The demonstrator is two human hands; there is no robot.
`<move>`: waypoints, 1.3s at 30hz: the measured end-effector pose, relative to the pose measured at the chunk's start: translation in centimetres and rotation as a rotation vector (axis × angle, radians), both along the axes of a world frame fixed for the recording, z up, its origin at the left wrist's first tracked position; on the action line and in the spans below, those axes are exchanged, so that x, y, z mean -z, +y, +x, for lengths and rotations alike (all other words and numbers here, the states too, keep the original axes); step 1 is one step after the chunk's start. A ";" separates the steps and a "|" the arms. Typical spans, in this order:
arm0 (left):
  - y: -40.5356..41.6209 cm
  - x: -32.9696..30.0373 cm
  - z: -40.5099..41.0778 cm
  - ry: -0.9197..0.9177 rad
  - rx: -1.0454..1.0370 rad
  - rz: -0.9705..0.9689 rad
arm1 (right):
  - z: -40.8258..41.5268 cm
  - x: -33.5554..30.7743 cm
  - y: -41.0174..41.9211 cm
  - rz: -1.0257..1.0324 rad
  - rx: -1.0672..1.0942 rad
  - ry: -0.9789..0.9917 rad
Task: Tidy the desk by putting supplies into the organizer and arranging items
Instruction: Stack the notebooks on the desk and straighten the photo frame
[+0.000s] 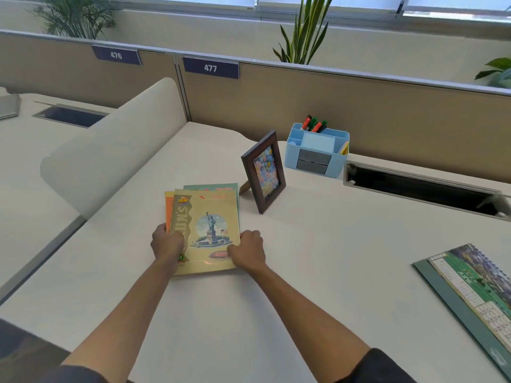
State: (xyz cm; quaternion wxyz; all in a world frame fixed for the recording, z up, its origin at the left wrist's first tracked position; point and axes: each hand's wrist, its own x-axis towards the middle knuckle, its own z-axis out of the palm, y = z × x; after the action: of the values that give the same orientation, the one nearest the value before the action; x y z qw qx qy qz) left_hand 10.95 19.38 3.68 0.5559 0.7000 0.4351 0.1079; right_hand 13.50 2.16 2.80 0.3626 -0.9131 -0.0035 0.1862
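A stack of notebooks [206,217] lies on the white desk [318,258], the top one yellow with a statue picture. My left hand [166,241] grips the stack's left edge and my right hand [246,251] holds its lower right corner. A light blue organizer [318,150] stands at the back by the partition, with several markers [313,124] upright in it and a yellow item at its right end. A dark-framed picture [264,171] stands upright between the stack and the organizer.
A green desk calendar [470,288] lies flat at the right edge. An open cable slot [420,186] runs along the back right. A curved white divider [116,145] borders the desk on the left. Beige partitions rise behind.
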 end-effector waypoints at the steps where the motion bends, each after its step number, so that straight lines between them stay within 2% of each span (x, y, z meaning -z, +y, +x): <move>1: 0.7 0.5 0.6 0.027 0.008 0.009 | 0.4 0.0 0.1 -0.009 -0.005 -0.003; 5: 2.2 2.1 2.3 0.140 0.086 0.065 | 1.7 0.0 0.7 -0.037 0.005 -0.022; 11: 1.7 0.1 3.5 0.118 0.094 -0.010 | 2.2 -0.5 1.5 -0.094 0.000 -0.056; 14: 3.2 0.5 3.3 0.113 0.061 -0.133 | 2.1 0.0 1.4 -0.077 -0.010 -0.031; 17: 3.7 0.5 2.0 0.099 0.117 -0.294 | 1.8 0.5 1.3 -0.040 -0.034 0.003; 21: 3.4 0.4 -0.9 0.027 0.154 -0.396 | 1.0 0.7 0.6 0.032 -0.087 0.055; 27: 1.7 0.1 -5.6 -0.225 0.221 -0.458 | 0.4 -0.4 -1.3 0.253 -0.011 0.093; 32: -0.7 -1.2 -6.8 -0.323 0.374 -0.412 | 0.3 -3.2 -3.5 0.708 -0.050 0.176; 34: -1.8 -2.0 -6.6 -0.334 0.439 -0.354 | -0.2 -4.0 -4.9 0.799 -0.017 0.132; 39: -5.4 -3.2 -4.9 -0.368 0.531 -0.268 | -1.6 -4.7 -8.9 0.869 0.045 -0.034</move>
State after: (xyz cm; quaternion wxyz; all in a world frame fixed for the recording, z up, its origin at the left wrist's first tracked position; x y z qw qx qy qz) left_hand 6.06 13.94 6.92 0.7208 0.6783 0.1404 0.0256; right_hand 11.89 -6.69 7.46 0.7170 -0.6786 -0.0674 0.1444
